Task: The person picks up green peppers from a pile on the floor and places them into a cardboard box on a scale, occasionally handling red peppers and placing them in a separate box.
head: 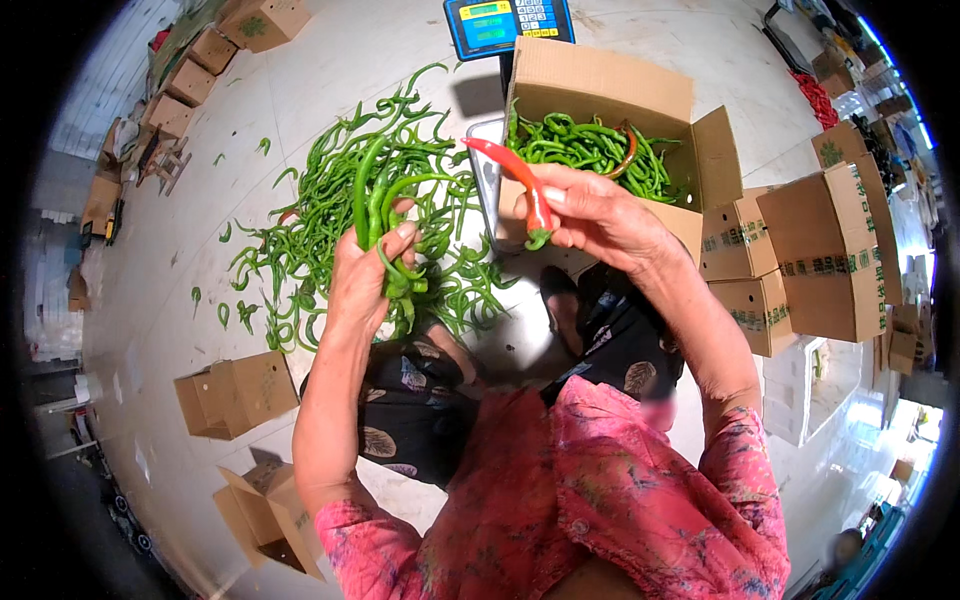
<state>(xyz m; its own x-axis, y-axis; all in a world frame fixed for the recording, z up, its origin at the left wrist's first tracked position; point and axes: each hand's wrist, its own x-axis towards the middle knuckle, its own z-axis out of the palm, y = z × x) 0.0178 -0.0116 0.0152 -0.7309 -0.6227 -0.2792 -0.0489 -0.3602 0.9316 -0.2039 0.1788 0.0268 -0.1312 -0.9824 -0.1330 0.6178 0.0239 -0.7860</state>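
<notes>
My left hand (367,270) is closed around a bunch of long green chili peppers (375,199), their stem ends pointing down. Between the thumb and fingers of my right hand (592,214) is one red chili pepper (517,169), its tip pointing up and left. Behind my left hand a loose pile of green chili peppers (322,180) lies on the floor. An open cardboard box (600,75) beyond my right hand holds many green peppers (585,146) and a reddish one (628,150). The box rests on the platform of a digital scale (484,187).
The scale's blue display (487,26) stands behind the box. Stacked cardboard boxes (814,255) and a white foam box (802,390) are at the right. Two open cardboard boxes (244,394) sit at the lower left. More boxes (187,82) line the upper left.
</notes>
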